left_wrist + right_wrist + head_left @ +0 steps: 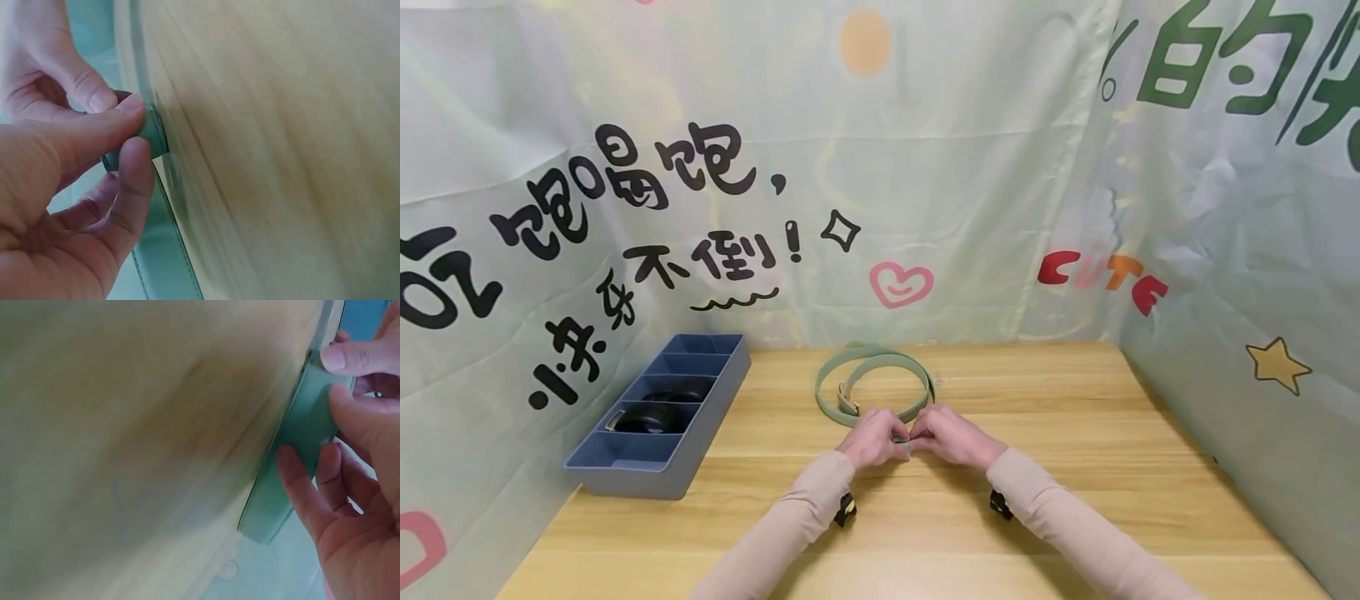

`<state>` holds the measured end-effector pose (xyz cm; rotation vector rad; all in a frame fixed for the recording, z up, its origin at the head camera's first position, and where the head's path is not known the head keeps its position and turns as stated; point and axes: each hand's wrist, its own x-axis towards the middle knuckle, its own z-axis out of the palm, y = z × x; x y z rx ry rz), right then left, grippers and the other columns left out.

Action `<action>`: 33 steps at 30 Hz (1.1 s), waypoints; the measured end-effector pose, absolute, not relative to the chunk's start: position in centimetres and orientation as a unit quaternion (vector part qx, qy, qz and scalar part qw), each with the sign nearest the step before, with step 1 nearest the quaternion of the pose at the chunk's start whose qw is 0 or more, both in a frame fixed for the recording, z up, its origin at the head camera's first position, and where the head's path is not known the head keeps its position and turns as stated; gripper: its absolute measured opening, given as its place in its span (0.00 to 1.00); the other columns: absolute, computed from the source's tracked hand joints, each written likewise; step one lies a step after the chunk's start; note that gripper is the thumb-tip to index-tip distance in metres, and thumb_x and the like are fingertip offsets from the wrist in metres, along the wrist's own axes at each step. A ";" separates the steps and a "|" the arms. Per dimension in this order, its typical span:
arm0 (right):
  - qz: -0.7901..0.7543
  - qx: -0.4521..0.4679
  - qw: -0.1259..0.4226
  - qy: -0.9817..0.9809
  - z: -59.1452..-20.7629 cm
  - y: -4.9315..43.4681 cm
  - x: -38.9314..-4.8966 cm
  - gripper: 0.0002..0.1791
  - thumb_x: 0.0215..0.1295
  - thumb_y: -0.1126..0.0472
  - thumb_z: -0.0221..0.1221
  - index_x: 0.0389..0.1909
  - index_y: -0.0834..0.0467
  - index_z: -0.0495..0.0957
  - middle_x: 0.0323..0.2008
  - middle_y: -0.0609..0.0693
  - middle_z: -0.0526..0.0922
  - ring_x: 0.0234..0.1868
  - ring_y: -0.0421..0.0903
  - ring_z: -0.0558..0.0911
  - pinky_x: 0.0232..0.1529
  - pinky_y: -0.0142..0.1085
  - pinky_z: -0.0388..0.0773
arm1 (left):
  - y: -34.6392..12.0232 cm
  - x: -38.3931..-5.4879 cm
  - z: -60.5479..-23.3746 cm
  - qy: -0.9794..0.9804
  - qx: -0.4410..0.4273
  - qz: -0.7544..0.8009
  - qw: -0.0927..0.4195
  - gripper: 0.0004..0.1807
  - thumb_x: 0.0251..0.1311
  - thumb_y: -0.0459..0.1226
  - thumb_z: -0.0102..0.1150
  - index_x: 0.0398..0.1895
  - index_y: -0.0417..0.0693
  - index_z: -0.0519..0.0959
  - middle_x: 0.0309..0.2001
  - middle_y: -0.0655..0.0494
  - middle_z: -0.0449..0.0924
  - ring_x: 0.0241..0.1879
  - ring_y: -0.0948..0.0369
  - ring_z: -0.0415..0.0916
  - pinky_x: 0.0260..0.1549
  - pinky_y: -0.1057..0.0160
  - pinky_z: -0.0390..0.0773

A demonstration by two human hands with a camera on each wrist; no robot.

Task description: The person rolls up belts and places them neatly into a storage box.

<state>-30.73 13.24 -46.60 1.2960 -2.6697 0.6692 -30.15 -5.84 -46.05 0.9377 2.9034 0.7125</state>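
Observation:
A light green belt (pixel 822 385) lies in loose loops on the table, its metal buckle (pixel 848 402) inside the coil at the left. Both hands meet at the near side of the loops. Thumb and fingers of my left hand (pixel 874 438) pinch a short, folded-looking part of the belt (pixel 151 132), while the stitched strap runs on below it in the left wrist view. Close beside it, my right hand (pixel 957 437) pinches the belt too. In the right wrist view its fingertips (pixel 291 464) lie along the strap (pixel 306 422). Fingers partly hide the held part.
At the left stands a blue-grey divided tray (pixel 711 433), with dark coiled belts (pixel 651 418) in its middle compartments. The wooden table (pixel 1045 400) is bounded by printed cloth (pixel 970 208) at the back and sides. Small black cameras (pixel 846 508) sit at both wrists.

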 end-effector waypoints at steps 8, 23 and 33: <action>0.266 0.401 -0.016 -0.876 -46.6 13.5 -31.7 0.03 0.59 0.60 0.68 0.32 0.54 0.87 0.30 0.44 0.86 0.29 0.32 0.76 0.31 0.27 0.75 | -6.3 -30.4 -46.1 0.927 0.309 0.211 0.018 0.09 0.45 0.42 0.77 0.31 0.54 0.89 0.33 0.66 0.87 0.32 0.69 0.76 0.34 0.72 0.73; 0.300 0.375 0.003 -0.877 -47.0 13.7 -32.3 0.08 0.55 0.65 0.69 0.37 0.57 0.85 0.35 0.49 0.88 0.35 0.41 0.84 0.36 0.28 0.79 | -4.9 -29.3 -45.8 0.942 0.275 0.193 -0.021 0.09 0.48 0.37 0.74 0.33 0.53 0.84 0.32 0.62 0.85 0.36 0.63 0.78 0.37 0.63 0.75; 0.289 0.398 0.005 -0.871 -47.0 13.6 -32.3 0.06 0.57 0.64 0.68 0.37 0.57 0.86 0.36 0.48 0.88 0.34 0.39 0.83 0.36 0.28 0.78 | -5.8 -29.3 -45.9 0.925 0.261 0.275 0.004 0.32 0.44 0.26 0.71 0.54 0.47 0.68 0.41 0.51 0.87 0.45 0.57 0.82 0.46 0.60 0.78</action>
